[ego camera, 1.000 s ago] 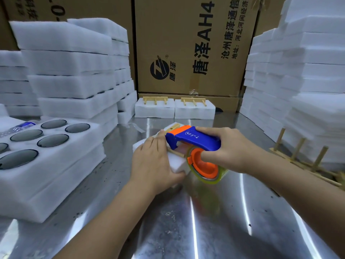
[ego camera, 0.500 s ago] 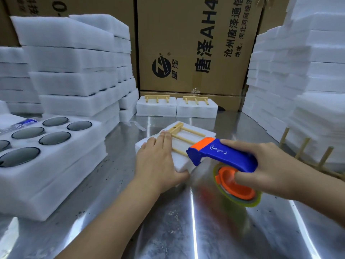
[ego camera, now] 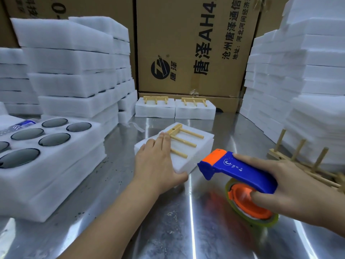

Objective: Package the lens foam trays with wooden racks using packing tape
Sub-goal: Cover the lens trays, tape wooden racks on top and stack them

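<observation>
A small white foam tray (ego camera: 194,146) lies in the middle of the steel table with a wooden rack (ego camera: 180,140) flat on top, its three pegs pointing right. My left hand (ego camera: 156,163) rests flat on the tray's near left part, fingers straight and touching the rack's bar, thumb against the front edge. My right hand (ego camera: 291,191) grips a blue and orange tape dispenser (ego camera: 237,172) with a yellow-green tape roll (ego camera: 252,206) under it. The dispenser is held just right of the tray, above the table.
A big foam tray with dark lenses (ego camera: 48,144) stands at the left. Two packed foam trays with racks (ego camera: 175,109) sit at the back before cardboard boxes (ego camera: 194,45). Foam stacks rise left (ego camera: 71,71) and right (ego camera: 298,86). A loose wooden rack (ego camera: 298,159) lies at the right.
My right hand has pulled the tape dispenser off the tray, toward the right and nearer to me. The rack on the tray is now uncovered. My left hand stays pressed on the tray.
</observation>
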